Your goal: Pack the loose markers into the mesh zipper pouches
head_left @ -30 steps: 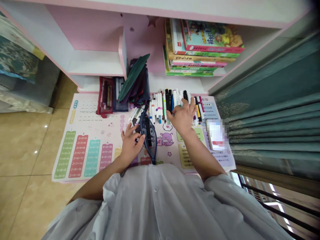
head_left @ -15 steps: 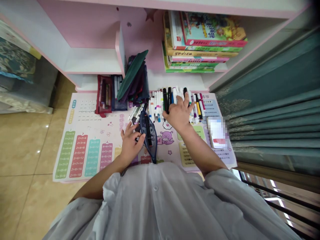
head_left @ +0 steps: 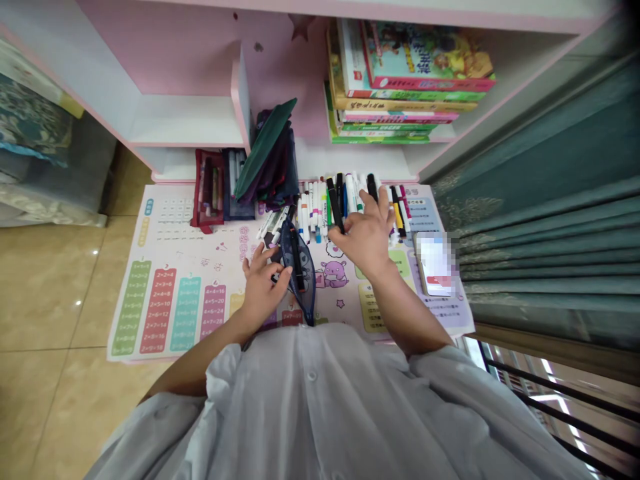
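My left hand is at the left side of a dark blue zip pencil pouch, thumb and index finger closed at its edge and the other fingers raised. The pouch gapes open, with a black marker lying lengthwise inside. Over the row of markers, my right hand has its thumb and a bent finger at the lower end of a black marker, which leans out of line. Its outer fingers spread over the neighbouring pens and hide some of them.
A red pencil pouch and a pile of dark pouches lie at the back left. Books are stacked on the shelf. A phone rests at the right of the printed desk mat, near the curtain.
My right hand has shifted slightly right, and the lower end of the black marker has swung right with it, tilting the marker. The left hand and the pouch have hardly moved.
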`<state>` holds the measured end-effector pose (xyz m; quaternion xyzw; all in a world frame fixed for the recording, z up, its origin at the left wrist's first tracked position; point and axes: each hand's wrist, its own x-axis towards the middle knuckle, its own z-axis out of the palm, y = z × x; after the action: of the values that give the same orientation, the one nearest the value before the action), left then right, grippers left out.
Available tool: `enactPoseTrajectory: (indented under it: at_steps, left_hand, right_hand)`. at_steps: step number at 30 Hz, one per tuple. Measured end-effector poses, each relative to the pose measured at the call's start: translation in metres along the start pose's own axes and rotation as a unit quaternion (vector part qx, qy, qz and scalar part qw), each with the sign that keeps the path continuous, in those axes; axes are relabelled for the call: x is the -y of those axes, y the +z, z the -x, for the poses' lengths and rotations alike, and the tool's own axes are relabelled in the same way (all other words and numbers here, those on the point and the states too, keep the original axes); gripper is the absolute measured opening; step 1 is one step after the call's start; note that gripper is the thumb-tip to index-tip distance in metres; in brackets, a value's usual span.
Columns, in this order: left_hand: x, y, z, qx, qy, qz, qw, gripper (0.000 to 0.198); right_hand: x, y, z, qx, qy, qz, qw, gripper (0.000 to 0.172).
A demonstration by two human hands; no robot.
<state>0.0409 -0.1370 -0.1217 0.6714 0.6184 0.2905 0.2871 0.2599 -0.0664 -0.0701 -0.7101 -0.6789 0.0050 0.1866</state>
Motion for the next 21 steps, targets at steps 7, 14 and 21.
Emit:
enactPoseTrajectory:
  at_steps: [7,14,21]
  left_hand:
    - [-0.001,0.002,0.000,0.002,-0.005,-0.006,1.000,0.026]
    - [-0.003,0.002,0.001,-0.004,0.002,-0.001,1.000,0.024]
    - [-0.004,0.002,-0.001,-0.005,0.006,-0.015,1.000,0.023]
  right_hand:
    - [0.010,-0.042,0.058,0.030,-0.064,-0.124,0.990,0.018]
    - [0.029,-0.033,0.085,0.105,-0.098,-0.131,0.981,0.015]
    - [0.046,-0.008,0.081,0.160,-0.105,-0.065,0.979,0.014]
